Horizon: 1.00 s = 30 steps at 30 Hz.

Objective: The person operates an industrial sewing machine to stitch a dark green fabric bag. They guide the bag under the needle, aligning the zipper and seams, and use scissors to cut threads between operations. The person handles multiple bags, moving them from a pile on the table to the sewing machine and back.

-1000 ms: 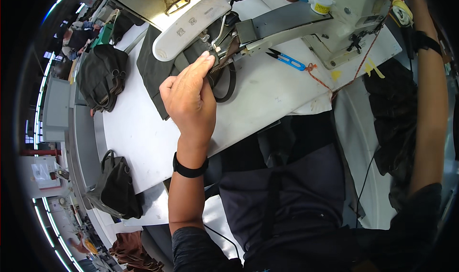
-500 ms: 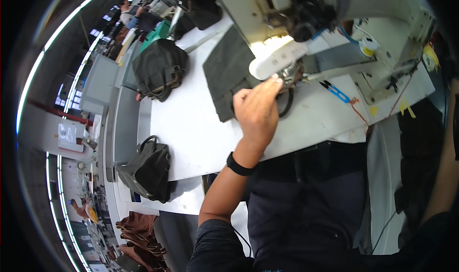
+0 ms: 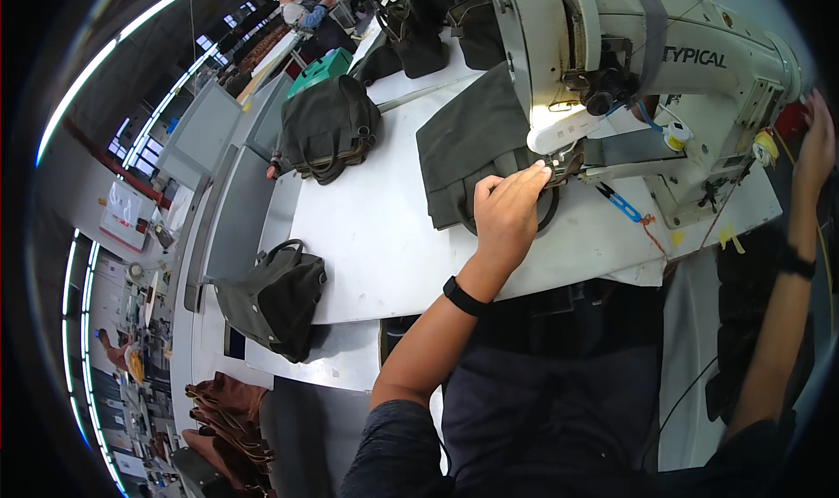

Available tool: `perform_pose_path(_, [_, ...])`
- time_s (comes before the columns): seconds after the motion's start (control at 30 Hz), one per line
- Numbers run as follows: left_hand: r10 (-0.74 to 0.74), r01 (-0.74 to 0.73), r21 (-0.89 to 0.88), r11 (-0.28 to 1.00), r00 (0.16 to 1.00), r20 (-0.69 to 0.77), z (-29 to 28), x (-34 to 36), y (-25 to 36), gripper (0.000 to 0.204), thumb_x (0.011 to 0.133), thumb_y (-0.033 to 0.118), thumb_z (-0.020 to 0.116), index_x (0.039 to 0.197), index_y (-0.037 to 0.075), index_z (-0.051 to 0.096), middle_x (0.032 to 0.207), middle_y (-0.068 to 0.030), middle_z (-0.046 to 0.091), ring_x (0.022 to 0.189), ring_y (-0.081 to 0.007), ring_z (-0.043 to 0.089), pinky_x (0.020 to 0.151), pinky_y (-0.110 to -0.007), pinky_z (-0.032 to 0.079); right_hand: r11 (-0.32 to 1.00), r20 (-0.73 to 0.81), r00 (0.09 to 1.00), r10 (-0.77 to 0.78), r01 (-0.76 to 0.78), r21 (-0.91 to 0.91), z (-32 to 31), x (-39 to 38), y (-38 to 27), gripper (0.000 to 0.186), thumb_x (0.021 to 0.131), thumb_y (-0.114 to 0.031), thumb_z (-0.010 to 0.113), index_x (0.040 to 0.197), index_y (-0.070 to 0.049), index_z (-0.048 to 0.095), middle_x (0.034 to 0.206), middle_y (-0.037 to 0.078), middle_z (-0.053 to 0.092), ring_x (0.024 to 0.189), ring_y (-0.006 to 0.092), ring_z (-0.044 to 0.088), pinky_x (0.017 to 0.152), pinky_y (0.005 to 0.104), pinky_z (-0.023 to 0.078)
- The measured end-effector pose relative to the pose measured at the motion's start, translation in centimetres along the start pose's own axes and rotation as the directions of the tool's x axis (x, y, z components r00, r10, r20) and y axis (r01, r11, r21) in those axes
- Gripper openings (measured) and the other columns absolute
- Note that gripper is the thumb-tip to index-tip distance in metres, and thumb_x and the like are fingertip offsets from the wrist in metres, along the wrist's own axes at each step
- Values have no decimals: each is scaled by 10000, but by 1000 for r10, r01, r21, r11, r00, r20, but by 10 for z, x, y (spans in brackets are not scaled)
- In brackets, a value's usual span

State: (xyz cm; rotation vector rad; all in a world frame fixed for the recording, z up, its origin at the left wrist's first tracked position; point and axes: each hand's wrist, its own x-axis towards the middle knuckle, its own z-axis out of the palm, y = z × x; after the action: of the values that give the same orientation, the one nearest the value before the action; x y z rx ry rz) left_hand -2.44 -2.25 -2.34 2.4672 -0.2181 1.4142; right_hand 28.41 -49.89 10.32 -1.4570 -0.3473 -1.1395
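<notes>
A dark green bag point(image 3: 472, 139) lies on the white table, its near right part under the needle end of a sewing machine point(image 3: 699, 69). My left hand point(image 3: 507, 214) is closed on this bag beside the presser foot, fingertips right at the metal parts. A curved dark handle point(image 3: 551, 214) of the bag shows past the hand. Near the right rim, my right hand point(image 3: 817, 139) is raised with fingers stretched toward the machine's handwheel point(image 3: 791, 65); whether it touches is unclear. Blue thread snips point(image 3: 620, 201) lie right of the needle area.
Another dark green bag point(image 3: 328, 131) stands at the table's far left, and one more bag point(image 3: 275, 301) at the near left edge. Farther bags and a green box point(image 3: 322, 71) are at the back. Brown pieces point(image 3: 232, 419) hang at lower left. A yellow thread spool point(image 3: 676, 137) sits on the machine.
The view has shifted, showing more of the machine. My right hand has risen from beside my body to the handwheel. My left hand stays on the bag by the presser foot.
</notes>
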Motion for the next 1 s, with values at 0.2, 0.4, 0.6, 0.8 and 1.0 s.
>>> perform_pose_path(0.2, [48, -49, 24, 999, 999, 23, 2, -4, -10, 434, 831, -108, 682, 1192, 118, 763, 1264, -26, 777, 1021, -154, 725, 879, -327, 443, 985, 485, 870, -91, 9, 170, 77, -236, -185, 118, 1028, -70, 664, 1108, -19, 733, 940, 25, 720, 780, 94, 625, 732, 282, 524])
perform_pose_path(0.4, [16, -18, 24, 1000, 996, 92, 4, 2, -2, 355, 891, -78, 679, 1181, 112, 758, 1239, -4, 786, 1074, -115, 735, 891, -303, 422, 896, 727, 660, 192, -420, 145, 166, -282, -184, 307, 994, -271, 701, 918, 25, 731, 613, 54, 613, 549, 108, 539, 534, 307, 431])
perform_pose_path(0.6, [20, -24, 43, 999, 995, 94, -1, -2, -6, 366, 889, -82, 680, 1180, 123, 765, 1238, -8, 788, 1045, -111, 738, 894, -296, 416, 684, 821, 468, 327, -716, 136, 182, -281, -201, 317, 939, -233, 700, 815, 59, 698, 586, 103, 642, 526, 123, 605, 511, 320, 460])
perform_pose_path(0.8, [36, -38, 17, 999, 993, 112, 1, 1, -10, 352, 893, -66, 702, 1184, 122, 768, 1233, -18, 789, 1050, -112, 739, 888, -291, 414, 862, 717, 603, 350, -507, 5, 191, -312, -183, 236, 985, -187, 682, 882, 25, 683, 629, 51, 643, 510, 117, 554, 484, 288, 423])
perform_pose_path(1.0, [34, -35, 7, 999, 993, 115, -3, 0, -10, 358, 894, -64, 701, 1198, 114, 764, 1235, -27, 786, 1056, -125, 739, 907, -295, 425, 780, 720, 532, 445, -626, -20, 152, -322, -204, 286, 1001, -234, 661, 921, 38, 703, 614, 92, 653, 528, 164, 606, 526, 343, 473])
